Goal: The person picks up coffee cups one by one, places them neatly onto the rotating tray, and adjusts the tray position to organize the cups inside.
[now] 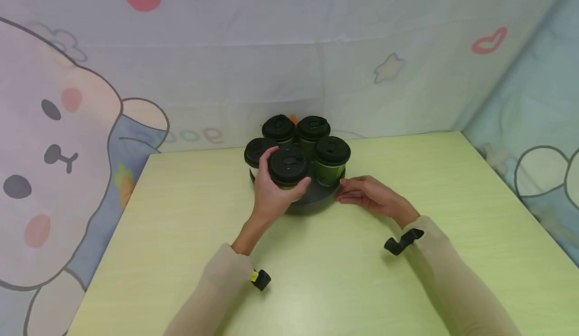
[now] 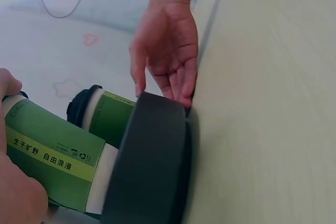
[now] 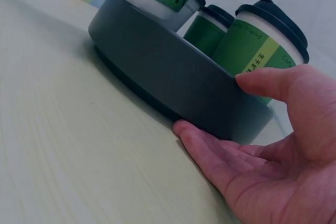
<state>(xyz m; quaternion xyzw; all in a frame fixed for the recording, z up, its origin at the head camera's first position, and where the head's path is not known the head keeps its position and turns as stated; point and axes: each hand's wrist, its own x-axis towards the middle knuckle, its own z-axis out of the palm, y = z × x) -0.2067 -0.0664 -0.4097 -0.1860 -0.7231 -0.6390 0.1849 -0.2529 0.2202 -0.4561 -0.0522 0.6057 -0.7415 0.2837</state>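
My left hand [image 1: 273, 190] grips a green paper cup with a black lid [image 1: 289, 165] at the near left part of a round dark grey tray [image 1: 312, 199]. The cup's base [image 3: 152, 6] is at the tray's rim; whether it touches the floor of the tray is hidden. At the tray's right edge, my right hand [image 1: 373, 195] holds the side wall, thumb at the upper rim and fingers against the underside. Close to that hand stands another lidded green cup [image 1: 331, 160]. More lidded cups [image 1: 278, 129] stand behind, and one [image 1: 255, 152] is partly covered by my left hand.
The tray is on a pale wooden table [image 1: 344, 275], near its back edge. Behind the table hangs a printed cloth [image 1: 271, 64] with a cartoon bear, hearts and a star. Something orange [image 1: 293, 119] peeks out between the back cups.
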